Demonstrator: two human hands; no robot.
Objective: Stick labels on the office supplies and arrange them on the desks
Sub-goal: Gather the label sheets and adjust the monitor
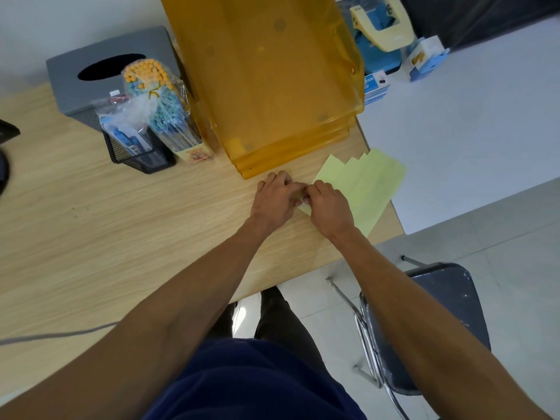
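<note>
Two bare hands meet at the centre of the frame, fingers [298, 189] curled together over the near left corner of a fan of pale yellow label sheets [363, 183]. The left hand [274, 200] and the right hand [328, 207] touch at the fingertips, pinched closed on that corner; a small white bit shows between them, too small to tell what it is. The sheets lie flat on the wooden worktop [121, 237], spread right of centre toward its right edge.

Just above the hands stands a stack of amber translucent paper trays [266, 80], reaching to the top of the frame. Left of the trays, a black mesh holder [142, 156] carries a cellophane pack of pencils with orange and blue tops [160, 107] and a packet of blue items [127, 137]. Behind it, in the upper left, sits a grey tissue box [85, 92].

At the upper right, on a white surface [469, 131], are a yellow and blue hole punch [380, 31], a box of binder clips [375, 86] and a small blue and white box [425, 57]. A dark chair [439, 328] stands at the lower right.
</note>
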